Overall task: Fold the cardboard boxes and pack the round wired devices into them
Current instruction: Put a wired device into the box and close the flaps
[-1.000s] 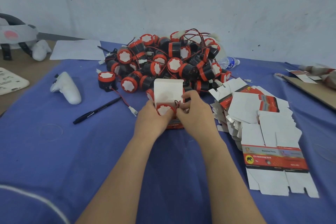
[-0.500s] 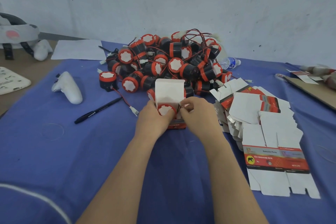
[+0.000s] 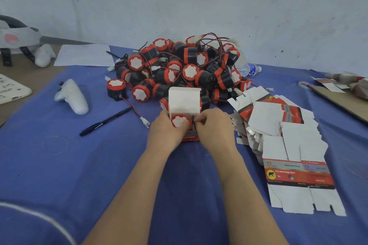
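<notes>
Gripping the cardboard box [image 3: 184, 101] from its left side, my left hand [image 3: 165, 135] has its fingers curled round the wall while the box stands on the blue cloth [image 3: 79, 165] right in front of me. Its white lid flap stands upright at the back. One round device [image 3: 179, 121] sits inside the open mouth, its red-rimmed white face turned up toward me. My right hand [image 3: 214, 127] is closed at the box's right edge, thumb and fingertips pinching the thin wire [image 3: 192, 123] just beside the device. Behind the box lies the pile of devices [image 3: 189, 69] with tangled red and black leads, one lone device [image 3: 116, 88] standing apart on its left. Flat unfolded boxes [image 3: 288, 135] lie fanned out to my right. A black pen [image 3: 105, 121] and a white controller [image 3: 72, 96] lie to my left.
</notes>
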Tool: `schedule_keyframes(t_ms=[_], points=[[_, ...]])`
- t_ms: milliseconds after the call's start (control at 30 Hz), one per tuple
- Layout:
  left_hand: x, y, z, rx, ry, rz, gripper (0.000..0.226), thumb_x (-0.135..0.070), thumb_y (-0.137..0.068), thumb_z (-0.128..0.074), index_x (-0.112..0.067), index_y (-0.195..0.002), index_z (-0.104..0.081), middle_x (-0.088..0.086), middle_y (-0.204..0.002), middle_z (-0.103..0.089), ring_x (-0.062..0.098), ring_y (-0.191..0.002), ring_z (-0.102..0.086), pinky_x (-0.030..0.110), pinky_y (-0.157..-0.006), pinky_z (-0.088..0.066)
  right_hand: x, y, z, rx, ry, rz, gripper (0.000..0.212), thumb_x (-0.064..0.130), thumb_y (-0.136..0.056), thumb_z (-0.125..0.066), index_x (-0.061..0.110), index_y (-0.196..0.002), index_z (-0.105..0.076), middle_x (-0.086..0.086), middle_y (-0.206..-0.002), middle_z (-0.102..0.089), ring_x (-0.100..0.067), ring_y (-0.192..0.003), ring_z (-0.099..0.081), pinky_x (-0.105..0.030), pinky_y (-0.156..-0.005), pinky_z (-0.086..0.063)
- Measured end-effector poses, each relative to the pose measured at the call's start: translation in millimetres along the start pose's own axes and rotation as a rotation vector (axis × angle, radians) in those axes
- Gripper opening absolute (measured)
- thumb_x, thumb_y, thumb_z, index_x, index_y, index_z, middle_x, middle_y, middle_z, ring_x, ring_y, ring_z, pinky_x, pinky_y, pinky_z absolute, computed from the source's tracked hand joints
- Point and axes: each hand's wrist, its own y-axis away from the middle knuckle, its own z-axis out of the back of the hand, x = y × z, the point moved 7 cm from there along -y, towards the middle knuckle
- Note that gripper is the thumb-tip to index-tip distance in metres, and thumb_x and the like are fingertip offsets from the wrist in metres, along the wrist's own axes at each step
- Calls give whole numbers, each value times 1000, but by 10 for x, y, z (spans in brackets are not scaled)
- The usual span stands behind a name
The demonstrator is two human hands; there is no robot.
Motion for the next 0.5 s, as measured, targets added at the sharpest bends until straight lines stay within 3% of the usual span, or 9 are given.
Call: schedule_keyframes(t_ms=[200,367,433,500], points=[[-3,10,16,-15,-8,-9,39,-36,-86,-63,-17,-119,-52,-1,-110,-62,18,-96,-57,30,-74,-45,14,23,74,-79,-83,-8,19,21,-95,-51,15,-106,-65,-2,-99,-68,-22,-95,-59,-37,-81,-47],[-4,6,13,-16,4,-7,41,-36,-86,-63,-17,-121,-51,0,-114,-63,15,-94,-55,29,-75,-45,27,39,37,-75,11,3,35,36,-97,-47,12,-82,-68,-4,-82,-65,-23,-86,-53,-39,-78,-44],[0,4,14,-19,5,-5,40,-36,-86,-63,-17,-120,-51,0,-113,-63,14,-92,-54,28,-73,-43,2,22,36,-83,25,-10,30,32,-97,-48,12,-87,-68,-4,-88,-65,-23,-92,-48,-36,-77,-42],[3,4,14,-21,6,-5,40,-36,-86,-63,-17,-119,-52,0,-113,-63,14,-92,-53,28,-73,-42,-13,14,49,-105,-11,-24,20,28,-97,-51,15,-104,-64,-2,-96,-66,-22,-100,-47,-34,-79,-41]])
